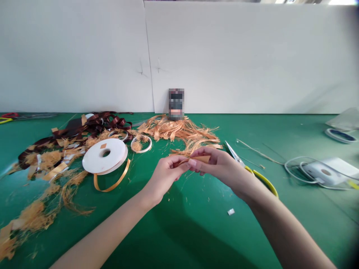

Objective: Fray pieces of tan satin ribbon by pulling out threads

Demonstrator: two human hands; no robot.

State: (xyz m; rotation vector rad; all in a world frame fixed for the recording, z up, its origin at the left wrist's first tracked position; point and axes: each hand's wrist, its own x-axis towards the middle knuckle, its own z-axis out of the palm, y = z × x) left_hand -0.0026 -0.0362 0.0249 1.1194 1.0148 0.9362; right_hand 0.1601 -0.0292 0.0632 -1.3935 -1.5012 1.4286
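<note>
I take this for a craft workshop, watching from afar through the head camera. A broad green worktop [202,239] fills the near part, backed by plain white panels [252,56] at the far edge. To the left I see a white spool [94,158] trailing gold ribbon [108,189], with a heap of brown ribbon [95,123] beyond it. Frayed tan strips [172,131] lie heaped in the far middle, and loose shreds litter the surface. Yellow-handled scissors [238,157] lie to the right, and more handled tools [11,117] sit at the far left.
</note>
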